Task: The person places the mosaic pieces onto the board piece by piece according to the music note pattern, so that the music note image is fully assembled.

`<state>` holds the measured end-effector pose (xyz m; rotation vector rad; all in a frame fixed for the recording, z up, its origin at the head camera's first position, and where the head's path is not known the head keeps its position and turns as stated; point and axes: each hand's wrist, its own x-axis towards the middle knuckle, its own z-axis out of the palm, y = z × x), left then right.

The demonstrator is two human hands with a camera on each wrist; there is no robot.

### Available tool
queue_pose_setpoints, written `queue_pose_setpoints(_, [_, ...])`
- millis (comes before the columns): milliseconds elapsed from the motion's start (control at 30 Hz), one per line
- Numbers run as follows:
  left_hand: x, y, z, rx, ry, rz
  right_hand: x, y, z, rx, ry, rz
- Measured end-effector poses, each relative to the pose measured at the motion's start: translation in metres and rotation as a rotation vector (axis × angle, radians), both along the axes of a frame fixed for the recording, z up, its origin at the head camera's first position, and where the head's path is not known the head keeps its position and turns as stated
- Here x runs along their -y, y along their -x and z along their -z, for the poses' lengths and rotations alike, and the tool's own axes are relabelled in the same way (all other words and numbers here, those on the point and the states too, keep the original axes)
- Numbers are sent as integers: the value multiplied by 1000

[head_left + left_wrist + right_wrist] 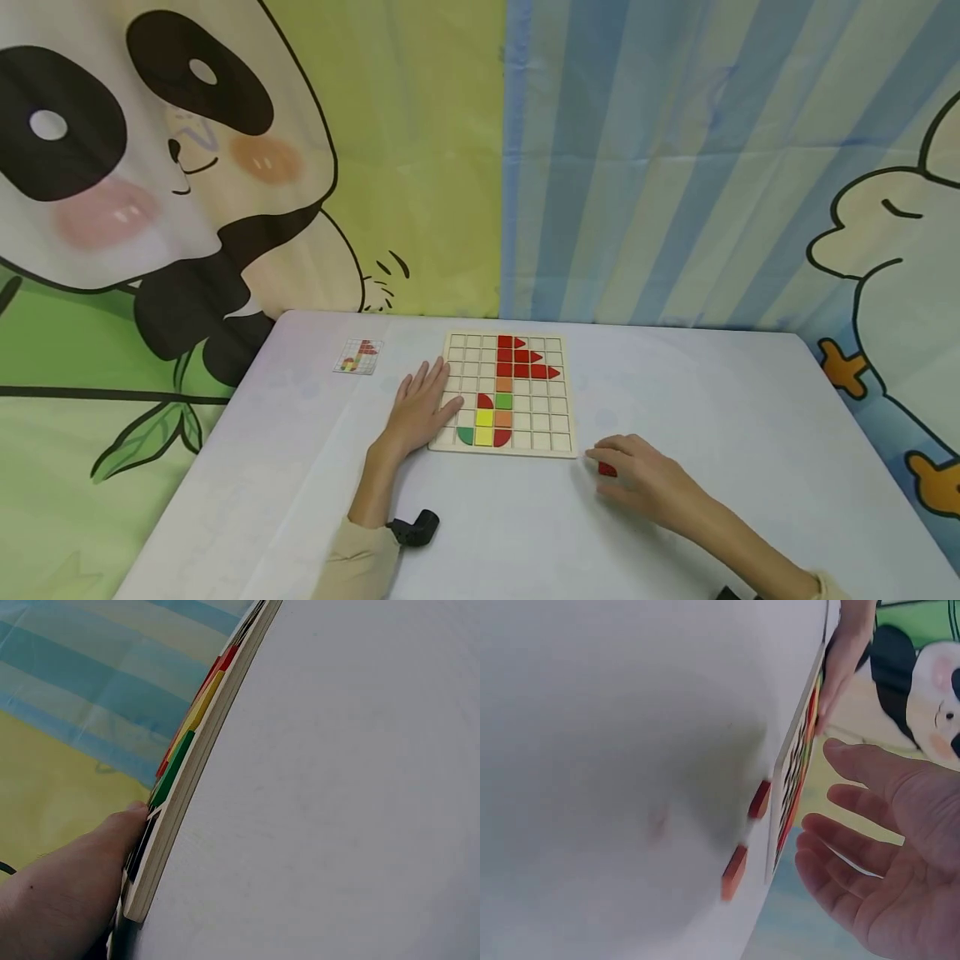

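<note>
A wooden grid board (540, 422) lies on the table with flat coloured pieces set in its squares. Red squares and triangles (522, 357) fill its upper right part; green, yellow, orange and red pieces (484, 418) sit lower down. My left hand (420, 412) rests along the board's left edge, fingers straight and thumb over the lower left squares. Right of the board my right hand (645, 483) hovers with loosely bent fingers. Beneath it shows a dark red piece (607, 469). The right wrist view has that red piece (760, 799) and an orange piece (734, 874) on the table.
A small printed card (358, 357) with a coloured grid picture lies left of the board. White table surface (720, 400) extends to the right. Behind the table hangs a curtain (645, 158) printed with stripes and cartoon animals.
</note>
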<state>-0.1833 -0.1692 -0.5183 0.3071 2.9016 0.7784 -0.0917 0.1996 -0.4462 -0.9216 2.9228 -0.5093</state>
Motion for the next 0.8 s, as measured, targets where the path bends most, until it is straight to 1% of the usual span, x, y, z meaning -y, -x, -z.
queue_pose_setpoints(133, [0, 0, -1, -2, -6, -4, -26, -6, 6, -110, 37, 65])
queue_pose_setpoints(200, [0, 0, 0, -1, -4, -5, -34, -8, 8, -133, 47, 99])
queue_pose_setpoints(300, [-1, 1, 0, -2, -2, -5, -41, -9, 10, -112, 39, 145])
queue_pose_setpoints(400, [0, 1, 0, -5, -3, -5, -44, -10, 12, -94, 33, 167])
queue_pose_setpoints(567, [0, 1, 0, -6, -3, -8, -46, -9, 14, -85, 30, 166])
queue_pose_setpoints(800, [0, 0, 0, -14, 0, -5, -43, -9, 15, -40, 25, 173])
